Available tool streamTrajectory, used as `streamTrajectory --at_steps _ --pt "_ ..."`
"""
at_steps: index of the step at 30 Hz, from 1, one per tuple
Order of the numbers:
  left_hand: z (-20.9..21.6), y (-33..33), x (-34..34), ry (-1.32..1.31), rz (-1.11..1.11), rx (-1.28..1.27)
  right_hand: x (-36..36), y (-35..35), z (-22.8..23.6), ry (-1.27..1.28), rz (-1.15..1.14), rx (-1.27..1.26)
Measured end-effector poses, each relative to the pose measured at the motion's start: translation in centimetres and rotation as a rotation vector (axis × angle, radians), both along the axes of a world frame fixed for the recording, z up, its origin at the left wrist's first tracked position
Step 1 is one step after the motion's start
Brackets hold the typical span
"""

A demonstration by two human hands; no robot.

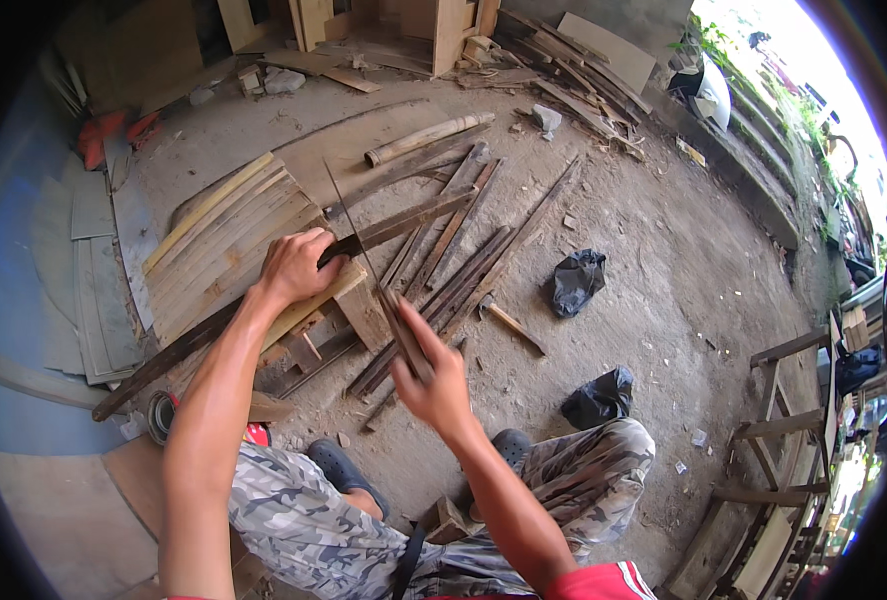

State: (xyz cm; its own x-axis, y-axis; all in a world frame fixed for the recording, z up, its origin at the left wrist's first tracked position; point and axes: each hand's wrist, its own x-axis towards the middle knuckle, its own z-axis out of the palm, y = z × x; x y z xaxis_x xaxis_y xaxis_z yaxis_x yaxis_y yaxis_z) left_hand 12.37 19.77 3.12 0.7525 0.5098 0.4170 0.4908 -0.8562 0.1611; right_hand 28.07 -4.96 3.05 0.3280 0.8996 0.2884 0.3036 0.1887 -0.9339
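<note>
A long, dark wooden strip (404,222) lies slantwise in front of me, from the lower left up to the right. My left hand (299,265) grips it near its middle, fingers wrapped over it. In my right hand (434,378) is the handle of a handsaw (401,335). Its thin blade, seen nearly edge-on, crosses the strip just right of my left hand; how deep it sits in the wood I cannot tell. Below the strip stands a low wooden support (362,312) with a pale top edge.
A hammer (514,328) and two black plastic bags (578,282) lie on the dirt floor at the right. Several dark strips (444,300) lie beyond the saw. Slatted boards (229,235) are at the left, scrap wood (584,85) at the back, a wooden frame (779,425) far right.
</note>
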Motion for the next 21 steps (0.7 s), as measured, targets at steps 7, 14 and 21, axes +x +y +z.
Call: streamTrajectory --at_steps 7,14,21 --pt "0.1 -1.1 -0.1 0.017 0.029 -0.103 0.5 -15.7 1.6 -0.036 -0.012 -0.257" --pt "0.8 -0.3 0.4 -0.013 0.012 0.026 0.7 2.9 2.5 0.007 0.002 -0.077" --pt "0.0 -0.6 0.1 0.047 0.038 -0.146 -0.4 -5.4 -0.3 -0.073 -0.046 -0.053"
